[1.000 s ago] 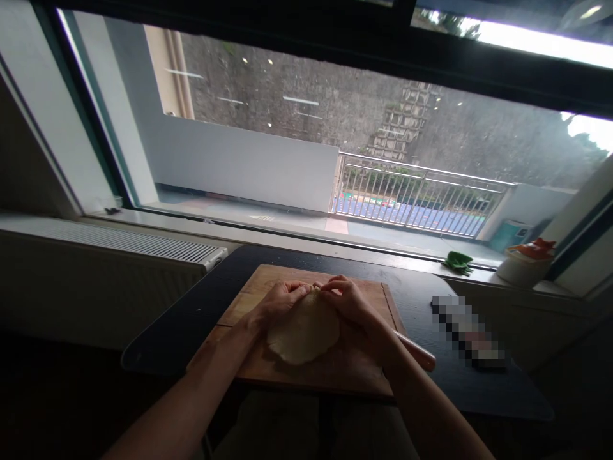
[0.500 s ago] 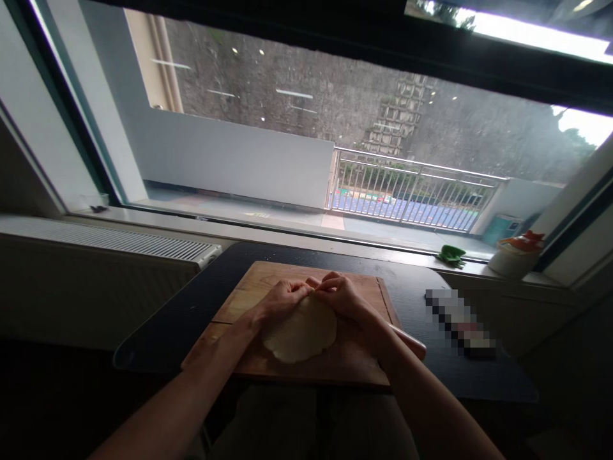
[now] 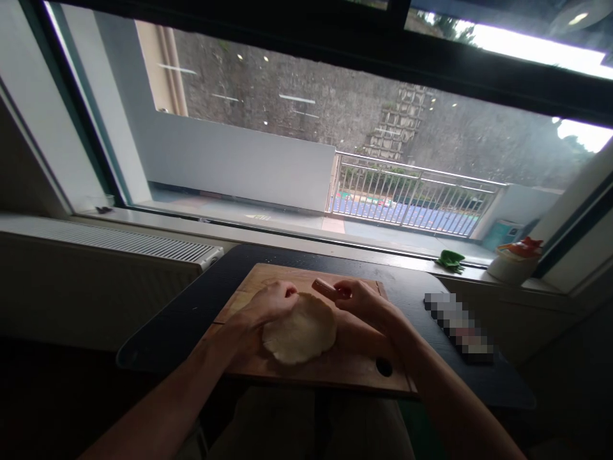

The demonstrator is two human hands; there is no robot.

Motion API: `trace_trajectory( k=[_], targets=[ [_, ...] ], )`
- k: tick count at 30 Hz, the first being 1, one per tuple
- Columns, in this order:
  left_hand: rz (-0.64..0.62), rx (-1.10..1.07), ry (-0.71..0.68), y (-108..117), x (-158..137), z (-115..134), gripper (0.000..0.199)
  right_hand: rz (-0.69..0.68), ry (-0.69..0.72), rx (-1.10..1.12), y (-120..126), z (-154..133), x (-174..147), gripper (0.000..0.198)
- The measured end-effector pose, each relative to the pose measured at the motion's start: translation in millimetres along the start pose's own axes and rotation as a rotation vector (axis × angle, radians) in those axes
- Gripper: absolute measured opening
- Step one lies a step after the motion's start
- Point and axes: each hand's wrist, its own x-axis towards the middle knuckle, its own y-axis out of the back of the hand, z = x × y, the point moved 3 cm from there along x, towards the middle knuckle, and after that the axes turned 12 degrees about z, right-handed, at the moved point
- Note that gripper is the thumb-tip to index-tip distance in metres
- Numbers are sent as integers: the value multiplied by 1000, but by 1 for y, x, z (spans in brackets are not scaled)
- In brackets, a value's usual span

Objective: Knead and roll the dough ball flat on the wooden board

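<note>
A flat, roundish sheet of dough (image 3: pixel 301 332) lies on the wooden cutting board (image 3: pixel 330 377). At its upper left edge is my left hand (image 3: pixel 274 301), fingers curled closed on the rim of the dough; the fingertips are partly hidden. My right hand (image 3: pixel 357 299) is wrapped round a wooden rolling pin (image 3: pixel 325 289), just beyond the dough's upper right edge. One end of the pin sticks out to the left of the fingers, while the rest is hidden behind my hand and forearm.
The board rests on a dark table (image 3: pixel 177 332), and a round hole (image 3: pixel 384 366) shows near its front right corner. Right of it lies a blurred-out dark object (image 3: pixel 460 329). On the windowsill are a green item (image 3: pixel 450 260) and a white pot (image 3: pixel 510 268). A radiator (image 3: pixel 110 249) stands at left.
My right hand has left the dough's edge, moved slightly right and taken hold of the rolling pin. My left hand has shifted a little left and remains at the dough.
</note>
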Motion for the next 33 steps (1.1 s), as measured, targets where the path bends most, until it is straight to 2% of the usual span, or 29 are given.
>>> trace_trajectory(
  k=[4,7,9,12,14,16,19,24,26,33],
  targets=[
    [38,49,-91,-6,-2,3,26,-79,-4,29,-8,1,-3,31],
    [59,73,-161,-11,-3,6,27,24,-62,-80,-25,8,3,39],
    [153,128,-167,-10,-5,1,26,72,-103,-191,-37,12,7,38],
    [370,253,-203,-9,-11,-9,23,74,-133,-309,-51,14,12,35],
    [438,316,-236,-12,-15,-12,22,141,-133,-363,-54,11,15,35],
    [449,347,-246,-17,-16,-13,21,192,-157,-403,-55,8,19,35],
    [471,350,-233,-20,-15,-11,18,167,-206,-417,-57,2,17,38],
    [509,266,-152,-18,-13,-15,19,195,-34,-426,-64,-22,-15,44],
    [515,239,-110,-17,-13,-18,20,201,-6,-438,-65,-26,-22,46],
    [473,208,-112,-15,-14,-17,20,47,-186,-403,-58,0,17,52]
  ],
)
